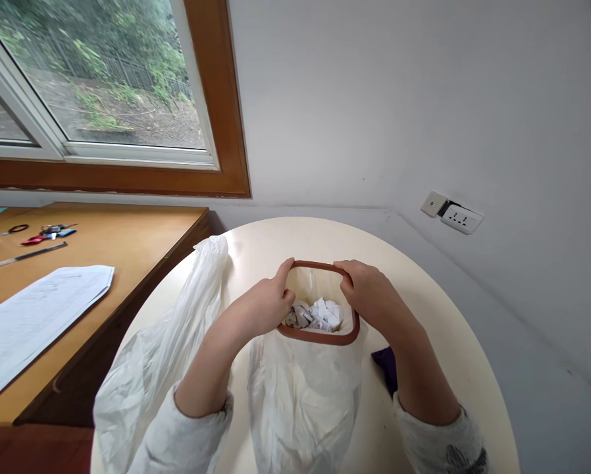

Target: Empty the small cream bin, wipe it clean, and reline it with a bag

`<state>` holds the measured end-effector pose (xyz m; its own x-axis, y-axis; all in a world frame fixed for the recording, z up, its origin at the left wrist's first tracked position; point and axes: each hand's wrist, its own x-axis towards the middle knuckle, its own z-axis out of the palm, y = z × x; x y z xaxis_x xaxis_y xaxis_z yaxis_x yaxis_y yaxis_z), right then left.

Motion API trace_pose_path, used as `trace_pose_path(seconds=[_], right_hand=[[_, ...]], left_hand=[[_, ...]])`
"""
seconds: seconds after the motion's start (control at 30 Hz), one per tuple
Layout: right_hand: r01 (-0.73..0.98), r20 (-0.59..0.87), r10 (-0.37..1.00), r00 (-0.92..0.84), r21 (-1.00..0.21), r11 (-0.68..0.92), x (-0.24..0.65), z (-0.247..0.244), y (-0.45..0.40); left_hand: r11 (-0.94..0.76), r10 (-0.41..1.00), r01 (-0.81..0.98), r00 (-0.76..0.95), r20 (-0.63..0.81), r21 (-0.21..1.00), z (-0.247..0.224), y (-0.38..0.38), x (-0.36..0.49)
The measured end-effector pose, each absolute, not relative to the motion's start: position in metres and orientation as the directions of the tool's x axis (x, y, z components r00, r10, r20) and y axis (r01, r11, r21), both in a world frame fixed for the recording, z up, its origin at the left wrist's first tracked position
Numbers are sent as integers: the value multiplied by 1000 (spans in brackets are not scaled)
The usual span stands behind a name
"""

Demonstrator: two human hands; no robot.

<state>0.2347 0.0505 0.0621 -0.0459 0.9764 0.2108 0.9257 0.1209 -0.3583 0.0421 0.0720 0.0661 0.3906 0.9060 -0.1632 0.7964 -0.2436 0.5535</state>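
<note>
A small trash bin with a brown rim (320,338) stands on the round table, lined with a white plastic bag (308,395) that hangs down over its near side. Crumpled paper (326,315) lies inside the bin. My left hand (268,303) grips the rim at its left side, thumb up toward the far left corner. On the opposite side, my right hand (367,286) is closed around the rim near the far right corner. Another white plastic bag (177,342) lies stretched out to the left of my left arm. Beside my right forearm a dark purple item (386,366) is partly hidden.
The round cream table (448,368) stands against the wall, near a power socket (462,218). At left, a wooden desk (142,230) carries paper sheets (39,322), a pen (26,255), keys (52,232) and a black band (18,228). A window is above it.
</note>
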Motion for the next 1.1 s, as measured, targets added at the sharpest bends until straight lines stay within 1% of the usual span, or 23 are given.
trace_pose_path(seconds=[0.17,0.27,0.4,0.47,0.53,0.63,0.7,0.77,0.9,1.0,1.1], right_hand=[[934,204,978,-42,-340,111,234,58,52],[936,221,972,-78,-320,148,235,57,54],[936,336,927,-165,-244,255,235,58,53],[921,375,907,-193,-248,299,234,61,50],[892,349,905,-243,-287,350,233,64,45],[840,228,906,-356,-347,417,232,62,40],[827,155,910,-385,-380,415,232,58,39],[829,118,919,-376,-400,391,230,52,41],[848,96,930,-356,-385,365,226,49,44],[865,81,934,-348,-357,353,224,51,43],[870,80,938,-338,-353,344,223,53,42]], left_hand=[[-241,902,794,395,-172,557,65,73,42],[-246,901,794,399,-170,556,64,73,41],[-256,905,806,394,-159,534,64,74,41],[-258,906,810,392,-160,526,64,73,41],[-257,905,804,394,-158,536,65,73,41],[-259,903,776,405,-140,575,66,72,42],[-255,902,754,411,-132,605,68,71,42],[-244,900,738,413,-136,629,68,70,42],[-236,892,721,427,-149,652,66,71,42],[-239,890,726,430,-154,644,63,73,41],[-249,888,739,433,-158,627,62,74,40]])
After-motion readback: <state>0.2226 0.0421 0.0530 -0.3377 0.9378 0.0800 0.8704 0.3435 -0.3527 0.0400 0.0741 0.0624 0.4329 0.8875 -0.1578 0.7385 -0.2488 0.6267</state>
